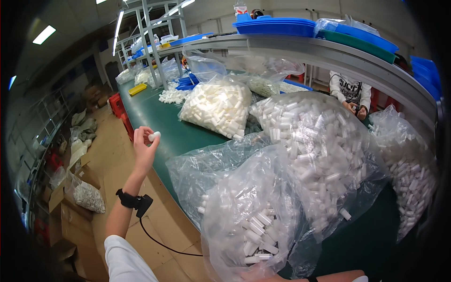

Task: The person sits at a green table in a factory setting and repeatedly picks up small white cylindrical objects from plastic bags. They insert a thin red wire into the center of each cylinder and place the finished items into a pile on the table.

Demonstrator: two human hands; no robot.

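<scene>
Left hand pinching one white cap, right hand at one clear bag

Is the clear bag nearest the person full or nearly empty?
Partly filled. The clear bag holds white tubes only at its bottom; its upper part is slack, empty plastic. The right hand touches its base.

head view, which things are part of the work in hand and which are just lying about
In hand:
left hand pinching a small white cap
right hand at the near clear bag of white tubes

Lying about:
cardboard boxes
blue trays
yellow box
</scene>
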